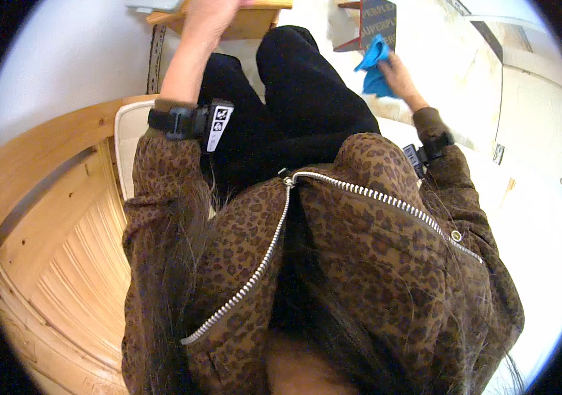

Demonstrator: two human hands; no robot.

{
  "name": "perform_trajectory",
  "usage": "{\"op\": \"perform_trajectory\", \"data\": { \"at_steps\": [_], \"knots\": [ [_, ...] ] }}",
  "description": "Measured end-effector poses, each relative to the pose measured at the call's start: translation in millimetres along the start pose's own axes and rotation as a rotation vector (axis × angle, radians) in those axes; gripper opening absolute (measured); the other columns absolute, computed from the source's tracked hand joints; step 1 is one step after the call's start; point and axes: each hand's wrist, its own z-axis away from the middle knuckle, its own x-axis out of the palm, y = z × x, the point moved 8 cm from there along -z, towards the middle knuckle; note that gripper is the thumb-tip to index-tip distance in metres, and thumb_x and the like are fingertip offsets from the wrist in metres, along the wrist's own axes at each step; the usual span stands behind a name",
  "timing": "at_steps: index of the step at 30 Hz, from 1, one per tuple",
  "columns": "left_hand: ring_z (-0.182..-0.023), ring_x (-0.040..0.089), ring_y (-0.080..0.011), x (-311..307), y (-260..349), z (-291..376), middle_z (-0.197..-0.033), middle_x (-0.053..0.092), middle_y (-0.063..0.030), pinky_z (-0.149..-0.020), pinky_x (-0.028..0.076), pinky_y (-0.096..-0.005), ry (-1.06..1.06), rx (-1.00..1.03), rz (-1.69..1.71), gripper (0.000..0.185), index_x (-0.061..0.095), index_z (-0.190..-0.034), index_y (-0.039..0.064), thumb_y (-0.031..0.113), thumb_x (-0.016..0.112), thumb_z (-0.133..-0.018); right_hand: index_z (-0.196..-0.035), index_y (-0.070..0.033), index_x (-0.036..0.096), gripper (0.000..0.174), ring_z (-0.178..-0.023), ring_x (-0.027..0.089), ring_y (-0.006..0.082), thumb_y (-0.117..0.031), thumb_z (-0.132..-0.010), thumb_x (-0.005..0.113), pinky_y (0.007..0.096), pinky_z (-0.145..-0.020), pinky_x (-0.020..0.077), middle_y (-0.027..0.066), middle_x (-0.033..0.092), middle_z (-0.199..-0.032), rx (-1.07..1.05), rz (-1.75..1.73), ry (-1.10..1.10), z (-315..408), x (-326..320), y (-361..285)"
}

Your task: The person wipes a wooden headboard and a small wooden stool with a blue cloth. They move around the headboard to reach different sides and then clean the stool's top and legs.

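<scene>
My right hand (395, 74) grips a crumpled blue cloth (377, 79), held out at the upper right beside a dark printed cardboard box (379, 22). My left hand (214, 12) reaches to the top edge of the picture, over a small wooden table or stool (251, 24). Its fingers are mostly cut off by the frame, and a bit of something pink shows beside them. Whether it holds anything cannot be told. A pale grey object (155, 5) lies on the wooden surface left of my left hand.
A wooden bed frame or bench with a slatted panel (83, 237) curves along the left. A cream cushion (125, 143) lies beside my left sleeve. My legs in black trousers (305, 94) extend forward between my arms. A light marbled floor (439, 64) shows at the upper right.
</scene>
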Motion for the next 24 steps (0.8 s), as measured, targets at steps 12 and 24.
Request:
{"op": "perform_trajectory", "data": {
  "at_steps": [12, 24],
  "knots": [
    [-0.096, 0.067, -0.0174, 201, -173, 110, -0.108, 0.070, -0.0083, -0.074, 0.056, -0.0328, -1.021, -0.492, -0.577, 0.037, 0.064, -0.123, 0.008, 0.023, 0.060, -0.089, -0.104, 0.001, 0.068, 0.042, -0.097, 0.063, 0.0364, -0.037, -0.097, 0.052, 0.0443, -0.089, 0.0452, 0.0245, 0.067, -0.100, 0.043, 0.012, -0.838, 98, 177, -44],
    [-0.113, 0.057, -0.0204, 160, -197, 131, -0.132, 0.058, -0.0134, -0.094, 0.048, -0.0319, -1.051, -0.795, -0.383, 0.044, 0.054, -0.137, 0.006, 0.008, 0.050, -0.094, -0.134, -0.003, 0.051, 0.042, -0.125, 0.049, 0.0286, -0.027, -0.100, 0.044, 0.0371, -0.105, 0.0374, 0.0177, 0.054, -0.133, -0.038, -0.276, -0.932, 91, 218, -103]
  ]
}}
